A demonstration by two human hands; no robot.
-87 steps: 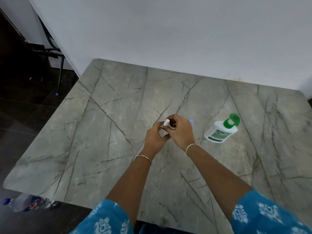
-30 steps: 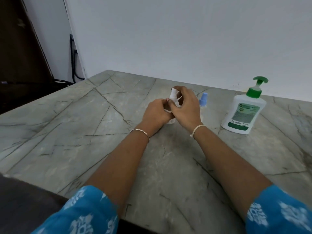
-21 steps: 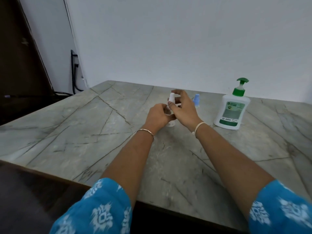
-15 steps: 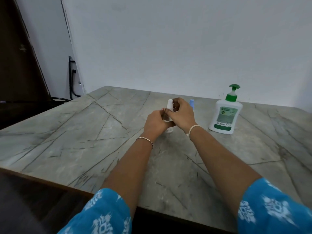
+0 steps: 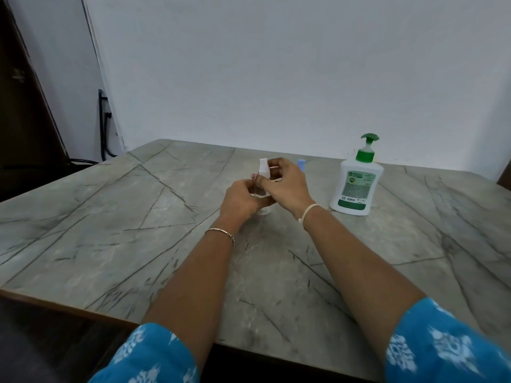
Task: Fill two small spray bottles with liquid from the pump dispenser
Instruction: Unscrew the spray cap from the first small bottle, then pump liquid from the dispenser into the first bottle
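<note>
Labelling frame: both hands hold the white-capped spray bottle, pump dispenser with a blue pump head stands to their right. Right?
No: in the head view the pump dispenser has a green pump head, not blue. The left hand and right hand do hold the white-capped spray bottle, dispenser to their right.

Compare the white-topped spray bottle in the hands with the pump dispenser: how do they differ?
The spray bottle has a white top; the pump dispenser has a green pump. The spray bottle is far smaller than the dispenser. The left hand and right hand grip the spray bottle; the dispenser stands untouched. Both are upright.
</note>
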